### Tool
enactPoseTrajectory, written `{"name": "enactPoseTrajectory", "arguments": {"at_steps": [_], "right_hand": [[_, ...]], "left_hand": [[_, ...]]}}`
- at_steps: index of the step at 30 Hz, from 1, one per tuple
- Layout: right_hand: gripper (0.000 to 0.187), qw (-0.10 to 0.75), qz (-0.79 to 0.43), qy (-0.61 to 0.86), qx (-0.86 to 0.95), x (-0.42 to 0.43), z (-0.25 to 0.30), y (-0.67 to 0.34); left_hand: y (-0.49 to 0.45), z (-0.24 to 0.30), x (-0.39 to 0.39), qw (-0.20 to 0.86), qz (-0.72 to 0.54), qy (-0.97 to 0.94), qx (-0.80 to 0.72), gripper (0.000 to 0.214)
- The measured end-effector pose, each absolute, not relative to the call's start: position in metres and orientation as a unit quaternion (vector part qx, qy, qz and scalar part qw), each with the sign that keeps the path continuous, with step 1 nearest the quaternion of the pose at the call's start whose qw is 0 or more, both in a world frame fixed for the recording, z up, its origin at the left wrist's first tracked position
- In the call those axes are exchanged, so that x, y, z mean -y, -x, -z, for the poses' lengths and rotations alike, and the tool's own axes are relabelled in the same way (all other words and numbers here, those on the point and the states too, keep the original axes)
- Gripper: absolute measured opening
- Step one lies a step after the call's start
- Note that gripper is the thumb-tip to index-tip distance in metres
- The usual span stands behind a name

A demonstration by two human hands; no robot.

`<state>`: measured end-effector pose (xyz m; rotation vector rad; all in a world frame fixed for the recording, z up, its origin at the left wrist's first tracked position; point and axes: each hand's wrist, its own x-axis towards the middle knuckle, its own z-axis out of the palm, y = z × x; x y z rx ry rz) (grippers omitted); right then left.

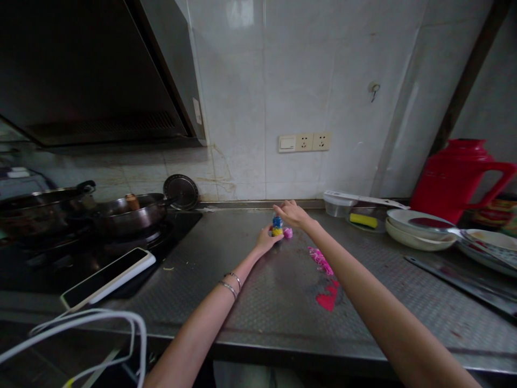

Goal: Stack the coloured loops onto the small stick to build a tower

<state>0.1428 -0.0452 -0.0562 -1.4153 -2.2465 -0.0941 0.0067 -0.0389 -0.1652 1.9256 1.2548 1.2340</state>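
A small clear bottle (277, 221) with a blue layer above a yellow one stands upright on the metal counter. My left hand (265, 241) is closed around its lower part. Over the bottle's mouth, my right hand (294, 213) has its fingers bent together; whatever they pinch is hidden or too small to make out. Just right of the bottle sits a small pinkish-purple lump (287, 233). Pink shreds (320, 260) lie nearer to me, partly behind my right forearm, with flat red pieces (328, 297) below them.
Pans (133, 215) stand on the stove at left, beside a phone-like device (108, 277) and white cables (133, 318). At right are a plastic tub (338, 207), a yellow sponge (363, 220), stacked bowls (420, 240), a long flat utensil (456, 283) and a red thermos jug (448, 180).
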Motion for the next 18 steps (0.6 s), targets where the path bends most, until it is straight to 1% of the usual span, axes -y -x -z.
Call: {"name": "enactPoseTrajectory", "arguments": {"at_steps": [2, 4, 7, 10, 14, 16, 18], "right_hand": [[0.068, 0.219, 0.036, 0.532, 0.817, 0.042, 0.056, -0.14], [0.064, 0.205, 0.032, 0.539, 0.816, 0.038, 0.055, -0.138], [0.06, 0.195, 0.0, 0.56, 0.805, 0.032, 0.053, -0.133], [0.062, 0.168, -0.039, 0.601, 0.781, 0.024, 0.051, -0.125], [0.058, 0.133, -0.049, 0.612, 0.778, 0.014, 0.055, -0.119], [0.06, 0.144, -0.044, 0.598, 0.787, 0.009, 0.059, -0.119], [0.061, 0.221, -0.038, 0.563, 0.796, 0.006, 0.063, -0.12]], "left_hand": [[-0.008, 0.168, 0.04, 0.26, -0.463, -0.709, -0.465, 0.042], [-0.008, 0.17, 0.041, 0.255, -0.467, -0.704, -0.47, 0.043], [-0.009, 0.171, 0.041, 0.25, -0.473, -0.694, -0.482, 0.045], [-0.009, 0.17, 0.042, 0.249, -0.478, -0.69, -0.482, 0.047], [-0.008, 0.167, 0.045, 0.247, -0.477, -0.69, -0.486, 0.05], [-0.008, 0.167, 0.045, 0.244, -0.478, -0.689, -0.486, 0.05], [-0.008, 0.167, 0.045, 0.24, -0.479, -0.692, -0.484, 0.05]]}}
